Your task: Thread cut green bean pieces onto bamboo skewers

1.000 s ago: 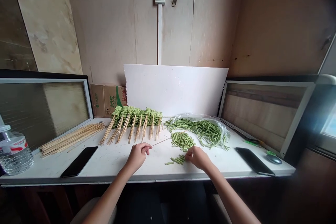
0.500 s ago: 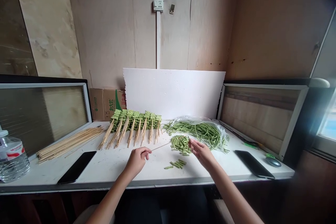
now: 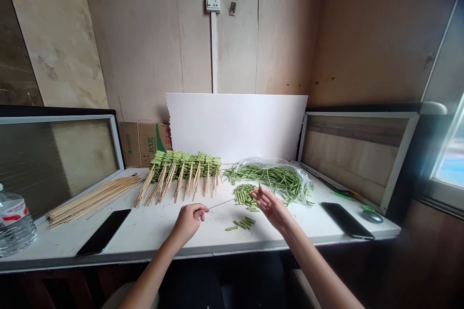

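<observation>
My left hand (image 3: 188,222) is closed on the end of a thin bamboo skewer (image 3: 222,203), which points right towards the pile of cut green bean pieces (image 3: 243,195). At the right edge of that pile my right hand (image 3: 272,207) has its thumb and fingers pinched together, palm partly turned up. A small green bean piece (image 3: 260,187) shows at its fingertips, mostly hidden. Several loose bean pieces (image 3: 242,224) lie nearer the front edge. Behind the hands, a stack of skewered beans (image 3: 184,163) has its bare stick ends facing me.
Long whole beans (image 3: 275,178) lie in a clear plastic bag at the back right. Loose skewers (image 3: 94,198), a black phone (image 3: 104,232) and a water bottle (image 3: 14,222) are on the left. Another phone (image 3: 346,220) and a mouse (image 3: 372,215) lie right. A white board (image 3: 239,128) stands behind.
My right hand has moved slightly left and its fingers have turned more upward. My left hand keeps hold of the skewer. The whole view has shifted a little.
</observation>
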Demonstrator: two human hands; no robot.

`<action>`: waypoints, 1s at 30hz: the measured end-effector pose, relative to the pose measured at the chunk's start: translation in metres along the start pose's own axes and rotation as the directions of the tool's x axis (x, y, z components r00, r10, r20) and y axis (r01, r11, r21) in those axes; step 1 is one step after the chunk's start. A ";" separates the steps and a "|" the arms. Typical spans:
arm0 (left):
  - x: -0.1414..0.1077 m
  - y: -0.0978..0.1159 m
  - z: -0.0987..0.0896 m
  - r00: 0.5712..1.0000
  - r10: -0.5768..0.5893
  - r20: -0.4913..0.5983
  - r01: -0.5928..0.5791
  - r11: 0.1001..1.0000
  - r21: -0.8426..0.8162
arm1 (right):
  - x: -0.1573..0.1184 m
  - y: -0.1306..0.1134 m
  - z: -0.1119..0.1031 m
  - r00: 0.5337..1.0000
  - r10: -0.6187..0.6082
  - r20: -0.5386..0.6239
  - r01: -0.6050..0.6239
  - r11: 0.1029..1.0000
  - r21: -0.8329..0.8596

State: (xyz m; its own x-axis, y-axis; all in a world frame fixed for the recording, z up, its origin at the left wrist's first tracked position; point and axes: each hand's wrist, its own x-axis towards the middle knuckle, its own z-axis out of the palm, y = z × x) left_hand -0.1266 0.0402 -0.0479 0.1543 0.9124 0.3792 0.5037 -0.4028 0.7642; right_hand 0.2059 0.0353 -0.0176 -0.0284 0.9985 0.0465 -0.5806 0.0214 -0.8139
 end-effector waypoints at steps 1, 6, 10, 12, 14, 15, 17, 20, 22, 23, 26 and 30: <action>0.000 0.000 0.000 1.000 -0.004 0.003 0.004 1.000 0.003 | 0.000 0.000 0.000 1.000 0.003 0.001 -0.003 1.000 -0.005; 0.000 0.000 0.000 1.000 -0.003 -0.001 0.003 1.000 0.015 | 0.000 0.000 0.001 1.000 -0.008 0.003 0.008 1.000 -0.015; 0.000 0.001 -0.001 1.000 0.016 -0.004 -0.016 1.000 0.017 | 0.001 0.002 -0.002 0.999 -0.037 0.002 0.037 0.999 -0.017; 0.000 0.001 -0.001 1.000 0.023 -0.011 -0.023 0.999 0.023 | 0.002 0.003 -0.004 0.999 -0.052 0.000 0.052 0.998 -0.027; -0.001 -0.001 -0.001 0.999 0.032 -0.028 -0.031 0.999 0.039 | 0.003 0.004 -0.005 0.997 -0.075 0.000 0.075 0.996 -0.052; -0.001 -0.001 -0.002 0.998 0.040 -0.041 -0.038 0.998 0.048 | 0.003 0.004 -0.005 0.996 -0.091 -0.001 0.091 0.993 -0.069; 0.000 -0.003 -0.002 0.996 0.061 -0.066 -0.057 0.996 0.067 | 0.003 0.004 -0.004 0.992 -0.127 -0.007 0.125 0.986 -0.112; 0.000 -0.004 -0.003 0.993 0.088 -0.085 -0.079 0.992 0.101 | 0.002 0.003 -0.002 0.984 -0.179 -0.024 0.172 0.970 -0.171; 0.000 -0.005 -0.003 0.991 0.102 -0.090 -0.090 0.987 0.133 | 0.001 0.002 -0.001 0.977 -0.213 -0.025 0.204 0.960 -0.189; 0.000 -0.005 -0.003 0.989 0.111 -0.094 -0.096 0.984 0.148 | 0.001 0.002 -0.001 0.973 -0.228 -0.024 0.220 0.956 -0.195; -0.001 -0.006 -0.003 0.985 0.139 -0.102 -0.119 0.977 0.179 | 0.002 0.004 -0.001 0.964 -0.264 -0.023 0.254 0.944 -0.212; -0.002 -0.006 -0.003 0.982 0.162 -0.099 -0.142 0.973 0.182 | 0.002 0.005 -0.001 0.964 -0.266 -0.021 0.255 0.941 -0.221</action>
State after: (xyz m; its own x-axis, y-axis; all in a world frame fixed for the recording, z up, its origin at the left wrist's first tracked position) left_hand -0.1325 0.0411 -0.0515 0.1488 0.8232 0.5479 0.6230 -0.5083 0.5946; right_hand 0.2038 0.0375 -0.0228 0.1440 0.9577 0.2491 -0.3743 0.2858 -0.8822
